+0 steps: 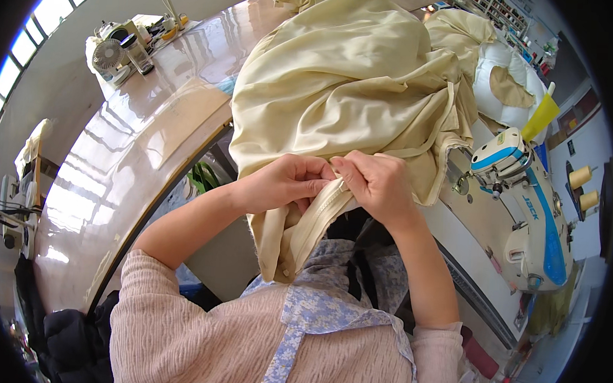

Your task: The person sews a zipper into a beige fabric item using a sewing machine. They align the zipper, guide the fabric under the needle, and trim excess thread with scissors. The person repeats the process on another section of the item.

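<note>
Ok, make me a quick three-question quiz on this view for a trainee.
1. How many hands hold the cream fabric?
2. What colour is the broad stripe on the white sewing machine: A red, B blue, C green?
3. True or false: the small fan stands to the left of that machine in the picture.

Key: 1. Two, the left hand and the right hand. 2. B. 3. True.
</note>
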{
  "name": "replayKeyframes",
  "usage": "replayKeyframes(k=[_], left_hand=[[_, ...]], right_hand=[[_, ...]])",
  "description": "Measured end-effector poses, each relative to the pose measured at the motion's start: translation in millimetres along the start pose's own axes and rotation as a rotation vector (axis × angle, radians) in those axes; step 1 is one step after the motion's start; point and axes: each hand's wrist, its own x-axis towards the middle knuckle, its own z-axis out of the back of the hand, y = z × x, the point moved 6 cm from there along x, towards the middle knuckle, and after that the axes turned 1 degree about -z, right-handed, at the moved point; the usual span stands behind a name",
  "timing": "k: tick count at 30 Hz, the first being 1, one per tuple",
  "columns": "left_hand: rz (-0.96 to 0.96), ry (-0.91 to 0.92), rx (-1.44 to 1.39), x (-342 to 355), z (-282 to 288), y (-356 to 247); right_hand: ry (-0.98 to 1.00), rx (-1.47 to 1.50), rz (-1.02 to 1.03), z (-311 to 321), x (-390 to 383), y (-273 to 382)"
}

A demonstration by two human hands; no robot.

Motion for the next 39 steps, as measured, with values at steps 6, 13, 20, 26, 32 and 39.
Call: replayKeyframes(k=[6,13,20,26,32,39], left_hand=[[0.139,-0.188,-0.007,-58.4,50.2,9.7],[-0.048,-0.242,0.074,-71.7,84.1,-12.3],[-0.115,0.203,-0.026,-9.0,19.2,-34.8],[-0.095,0.215,0.064,5.1,-13.3,-35.8],[0.378,-0.038,0.357,-12.0,8.2,51.2],[0.354,-0.064,0.141,15.6,11.7,81.3]], right_hand=[[-0.295,0.085,-0.304,56.3,-9.1,-58.9],[0.169,-0.03,-0.698,36.3,-53.2,-83.4],[0.171,0.126,-0.014,26.7,-14.9,13.2],[0.532,0.856,-0.721,-9.4,-64.1,-11.4],[-0.027,-0.1,-0.715,110.4,-107.2,-104.0],[0.161,-0.448,-0.773,12.9,-106.5,-186.8]])
